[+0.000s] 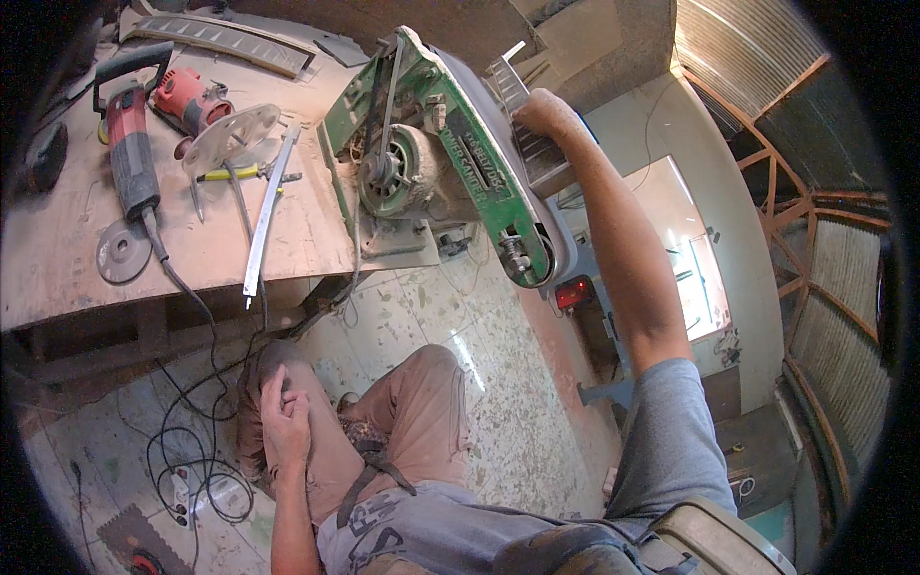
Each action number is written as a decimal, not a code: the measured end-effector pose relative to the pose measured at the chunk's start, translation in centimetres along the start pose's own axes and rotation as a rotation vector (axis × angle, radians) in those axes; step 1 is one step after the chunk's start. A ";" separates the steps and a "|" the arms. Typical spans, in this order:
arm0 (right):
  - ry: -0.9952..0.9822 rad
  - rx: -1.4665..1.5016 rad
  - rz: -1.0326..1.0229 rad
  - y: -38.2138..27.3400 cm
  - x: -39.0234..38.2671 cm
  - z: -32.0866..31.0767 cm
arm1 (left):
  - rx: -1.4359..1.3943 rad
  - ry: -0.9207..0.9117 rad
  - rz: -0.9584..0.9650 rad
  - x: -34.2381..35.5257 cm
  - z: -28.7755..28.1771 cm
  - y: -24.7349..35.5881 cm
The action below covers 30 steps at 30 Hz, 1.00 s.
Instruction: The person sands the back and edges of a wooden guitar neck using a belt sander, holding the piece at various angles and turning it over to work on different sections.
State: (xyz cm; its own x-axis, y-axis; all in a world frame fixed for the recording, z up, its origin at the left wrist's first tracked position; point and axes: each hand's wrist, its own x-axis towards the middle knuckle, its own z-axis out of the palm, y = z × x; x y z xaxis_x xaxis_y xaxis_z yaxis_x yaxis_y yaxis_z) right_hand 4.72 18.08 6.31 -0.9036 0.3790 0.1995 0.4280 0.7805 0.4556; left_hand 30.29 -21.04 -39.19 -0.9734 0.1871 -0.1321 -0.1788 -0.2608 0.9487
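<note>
My right hand (pixel 541 117) reaches to the upper end of the green belt sander (pixel 450 153), its fingers closed on a pale slotted metal piece (pixel 508 79) beside the sanding belt. My left hand (pixel 286 412) rests over my left thigh with nothing in it, its fingers apart and loosely bent. The sander stands at the right end of the wooden bench (pixel 67 259), with an exposed pulley and drive belt.
The bench bears an angle grinder (pixel 133 144), red power tool (pixel 177 94), disc (pixel 123 251), pliers (pixel 225 173), metal strip (pixel 264 230) and slatted piece (pixel 220 34). Cords (pixel 201 450) coil on the speckled floor (pixel 508 402). A red-lit box (pixel 573 292) sits beyond the sander.
</note>
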 end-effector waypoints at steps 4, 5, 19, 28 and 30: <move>-0.016 -0.002 0.011 1.0 -1.4 -0.6 | 0.007 -0.026 -0.010 0.0 0.3 0.3; -0.020 -0.004 0.009 1.0 -1.7 -0.7 | 0.012 -0.023 -0.011 0.0 0.4 0.3; 0.103 0.135 -0.195 -1.7 -3.1 -2.9 | 0.021 -0.027 -0.042 0.1 0.3 0.5; 0.134 0.336 -0.267 -3.4 -5.2 -4.0 | -0.006 -0.015 -0.026 0.1 0.6 0.3; 0.114 0.351 -0.232 -3.7 -5.9 -4.7 | 0.036 -0.018 -0.019 0.2 0.6 0.4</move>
State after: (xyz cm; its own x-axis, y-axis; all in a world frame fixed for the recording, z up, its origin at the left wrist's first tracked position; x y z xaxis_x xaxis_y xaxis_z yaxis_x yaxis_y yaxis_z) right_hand 8.40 10.61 7.57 -0.9643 0.1315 0.2299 0.1751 0.9677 0.1811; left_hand 30.13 -20.54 -38.62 -0.9670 0.2092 -0.1454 -0.1919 -0.2230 0.9557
